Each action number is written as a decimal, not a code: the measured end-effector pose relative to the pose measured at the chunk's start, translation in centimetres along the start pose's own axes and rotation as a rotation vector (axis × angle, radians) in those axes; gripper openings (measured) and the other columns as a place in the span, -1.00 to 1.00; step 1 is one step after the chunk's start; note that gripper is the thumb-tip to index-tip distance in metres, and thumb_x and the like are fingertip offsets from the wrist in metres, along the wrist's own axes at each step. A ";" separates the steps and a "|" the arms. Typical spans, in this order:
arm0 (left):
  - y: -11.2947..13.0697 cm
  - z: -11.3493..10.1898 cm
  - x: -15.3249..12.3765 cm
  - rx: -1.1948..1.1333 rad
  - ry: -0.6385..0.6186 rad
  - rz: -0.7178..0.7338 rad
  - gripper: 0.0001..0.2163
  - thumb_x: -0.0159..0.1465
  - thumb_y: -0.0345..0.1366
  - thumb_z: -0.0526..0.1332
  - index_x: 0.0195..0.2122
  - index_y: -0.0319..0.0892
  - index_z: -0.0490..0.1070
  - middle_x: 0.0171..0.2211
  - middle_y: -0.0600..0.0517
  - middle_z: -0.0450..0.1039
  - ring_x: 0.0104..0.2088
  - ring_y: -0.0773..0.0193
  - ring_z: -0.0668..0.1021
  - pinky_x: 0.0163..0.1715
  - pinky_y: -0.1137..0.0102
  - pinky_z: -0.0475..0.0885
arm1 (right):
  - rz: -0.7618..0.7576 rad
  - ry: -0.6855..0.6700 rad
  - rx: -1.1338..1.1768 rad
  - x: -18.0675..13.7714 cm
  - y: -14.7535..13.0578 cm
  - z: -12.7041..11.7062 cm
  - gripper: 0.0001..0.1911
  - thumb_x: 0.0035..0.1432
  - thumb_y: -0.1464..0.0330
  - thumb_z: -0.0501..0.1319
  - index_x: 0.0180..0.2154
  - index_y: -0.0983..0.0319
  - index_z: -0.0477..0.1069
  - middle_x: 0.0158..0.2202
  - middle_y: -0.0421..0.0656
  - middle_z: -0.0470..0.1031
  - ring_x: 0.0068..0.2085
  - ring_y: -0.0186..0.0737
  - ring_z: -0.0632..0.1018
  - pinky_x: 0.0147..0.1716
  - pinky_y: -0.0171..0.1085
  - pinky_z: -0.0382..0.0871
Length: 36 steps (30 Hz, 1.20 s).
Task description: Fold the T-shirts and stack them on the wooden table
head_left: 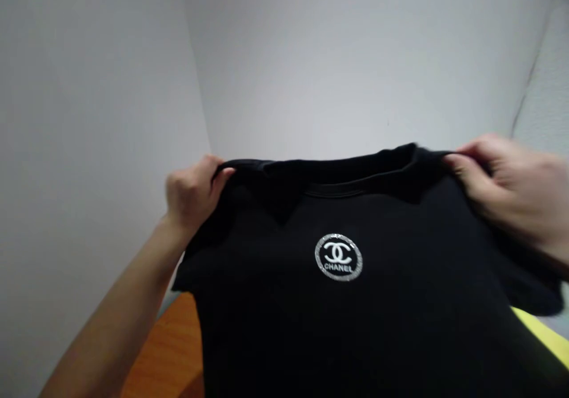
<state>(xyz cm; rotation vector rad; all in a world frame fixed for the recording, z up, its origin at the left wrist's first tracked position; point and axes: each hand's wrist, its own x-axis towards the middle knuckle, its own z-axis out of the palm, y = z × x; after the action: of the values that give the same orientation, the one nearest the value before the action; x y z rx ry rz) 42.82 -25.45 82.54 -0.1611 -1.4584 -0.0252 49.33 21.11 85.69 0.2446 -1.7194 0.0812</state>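
A black T-shirt (284, 303) hangs spread out in front of me, its front facing me. On its chest is a round silver-rimmed badge (338, 257) with the word CHANEL. My left hand (193, 191) is closed on the left shoulder, thumb on the near side. At the other shoulder, my right hand (511, 185) pinches the cloth; it is slightly blurred. The collar is stretched between both hands and sags a little in the middle. The lower part of the shirt runs out of view.
Behind the shirt, an orange-brown wooden surface (169, 344) shows at the lower left. Something yellow (544, 333) shows at the lower right, mostly hidden by the shirt. Pale walls (347, 60) meet in a corner beyond.
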 end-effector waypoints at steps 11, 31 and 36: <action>7.3 14.2 0.2 -0.274 -0.898 -0.012 -0.65 0.42 -0.16 -0.04 0.07 -0.17 0.38 0.10 -0.13 0.41 0.11 0.13 0.43 0.10 0.29 0.27 | -0.156 -0.763 -0.284 6.1 1.7 16.0 -0.59 0.33 0.20 0.09 0.02 0.37 0.40 0.00 0.17 0.42 0.04 0.10 0.44 0.02 -0.07 0.28; 10.3 16.6 -4.6 -0.311 -1.033 0.024 -0.49 0.38 -0.17 -0.02 0.34 -0.18 0.06 0.40 -0.10 -0.15 0.39 0.02 -0.12 0.32 0.00 -0.26 | 0.131 -0.906 -0.101 0.7 8.1 24.5 -0.39 0.38 0.04 -0.16 0.33 0.14 0.07 0.35 -0.11 0.03 0.33 -0.07 0.08 0.28 -0.08 0.00; 18.1 4.7 -4.3 -0.617 -0.831 0.312 -0.62 0.38 -0.18 0.01 0.19 -0.12 0.24 0.29 -0.07 0.15 0.24 0.09 0.27 0.18 0.18 0.22 | 0.336 -0.817 -0.236 3.2 12.5 22.2 -0.50 0.34 0.19 -0.02 0.09 0.39 0.39 0.06 0.20 0.41 0.11 0.02 0.42 0.11 -0.11 0.25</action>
<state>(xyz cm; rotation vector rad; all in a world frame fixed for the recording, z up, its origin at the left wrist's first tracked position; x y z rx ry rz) 39.81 -7.35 77.06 -0.9939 -2.1980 -0.1701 24.76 28.67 86.22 -0.2283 -2.5479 0.0217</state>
